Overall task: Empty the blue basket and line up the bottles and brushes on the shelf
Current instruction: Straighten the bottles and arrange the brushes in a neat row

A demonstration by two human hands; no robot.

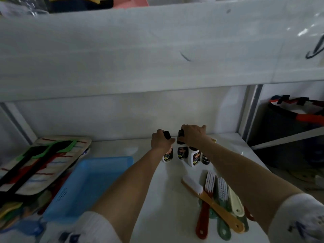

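1. The left hand [160, 141] curls round the black cap of the leftmost bottle [168, 155], which stands upright on the shelf [157, 181].
2. The right hand [192, 135] grips the cap of the second bottle [182, 152], just beside the first.
3. Two more bottles [194, 157] stand in the same row to the right.
4. The brushes [217, 199] lie in a loose pile nearer the person.
5. The blue basket [91, 186] sits left of the arms.
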